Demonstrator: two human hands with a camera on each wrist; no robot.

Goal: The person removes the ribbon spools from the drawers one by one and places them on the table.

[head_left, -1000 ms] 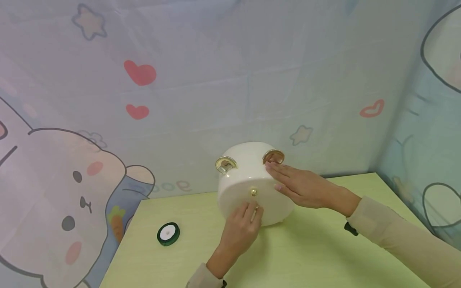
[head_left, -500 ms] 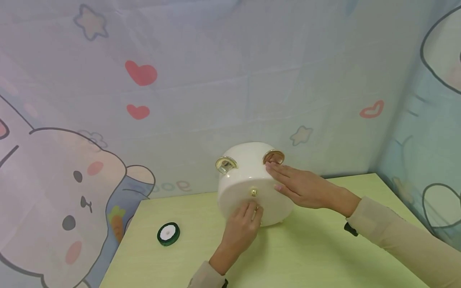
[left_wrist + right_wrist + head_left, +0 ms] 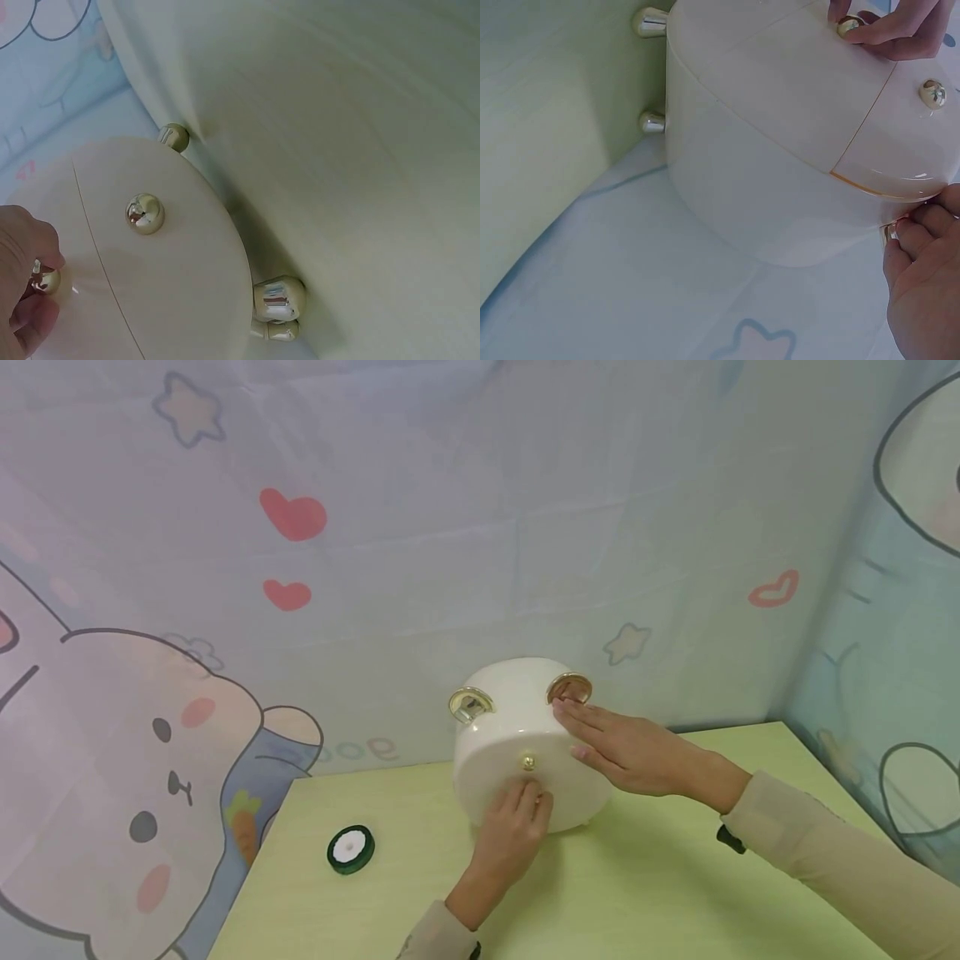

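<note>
A white, drum-shaped box [image 3: 506, 681] with two gold cup-like ears [image 3: 471, 704] on top stands at the middle of the table. Gold round knobs run down its front, split by thin seams. My left hand [image 3: 512, 837] pinches the middle gold knob [image 3: 46, 279] between thumb and fingers. The upper knob [image 3: 528, 762] shows just above those fingers, and the lower knob [image 3: 145, 214] appears in the left wrist view. My right hand [image 3: 637, 752] rests with straightened fingers on the box's upper right side, fingertips at the right ear [image 3: 572, 685].
A green-rimmed spool [image 3: 351, 849] with a white face lies on the pale green table [image 3: 405, 910], left of the box. Gold feet [image 3: 279, 298] hold the box up. A printed cloth backdrop [image 3: 420, 568] rises close behind.
My left hand has shifted slightly to the right, still pinching the knob. The right hand and the box stay in place.
</note>
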